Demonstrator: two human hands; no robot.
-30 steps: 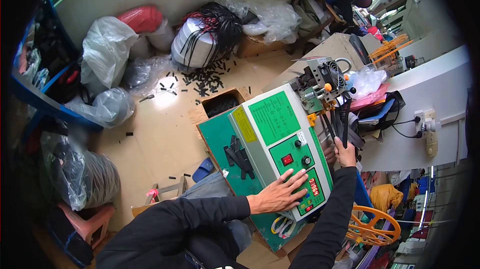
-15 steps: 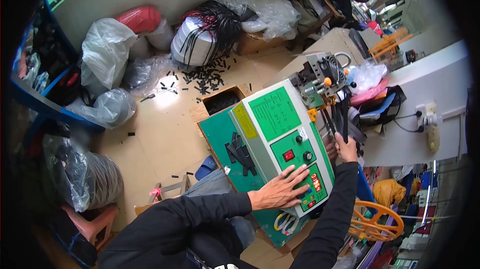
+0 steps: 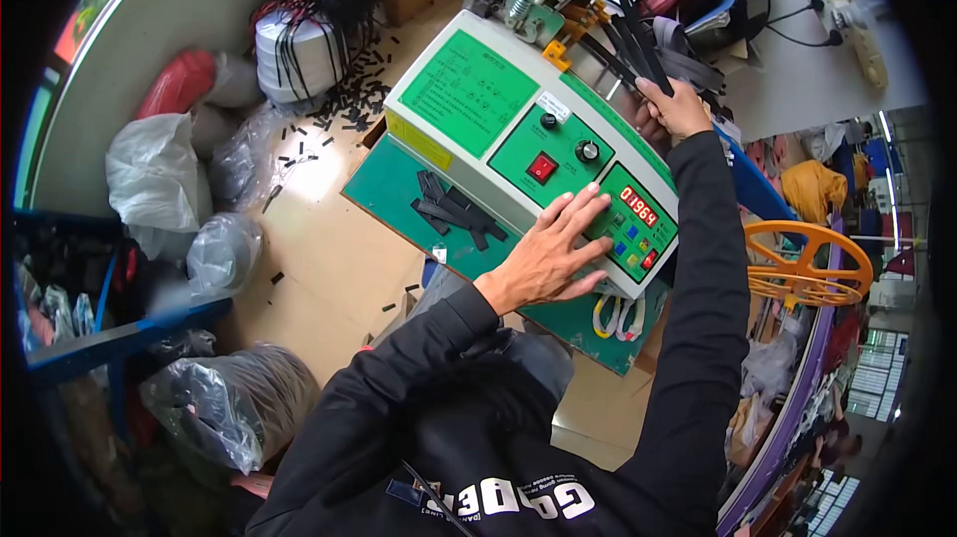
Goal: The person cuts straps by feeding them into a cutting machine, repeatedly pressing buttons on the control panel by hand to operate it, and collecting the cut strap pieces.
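A white machine (image 3: 469,153) with green panels and a red display reading 01964 sits on a green-topped table (image 3: 374,178). My left hand (image 3: 548,253) lies with fingers spread on its control panel, beside the display and buttons. Beyond the machine's far side, my right hand (image 3: 676,110) is closed on black straps (image 3: 630,43), which run up to the metal feed mechanism (image 3: 528,13). Part of the right hand's lower fingers is hidden or blurred behind the machine edge. Several cut black strap pieces (image 3: 449,208) lie on the table at the machine's near side.
Small black pieces (image 3: 349,88) are scattered over the floor, near a white roll (image 3: 294,53) with black cords. Plastic bags (image 3: 155,173) stand at the left. An orange wheel (image 3: 812,263) is at the right. Two looped cords (image 3: 618,318) lie at the table's near corner.
The view has turned and tilted down, so the machine appears higher and more of my jacket shows. My left hand stays on the panel; my right hand still holds the straps.
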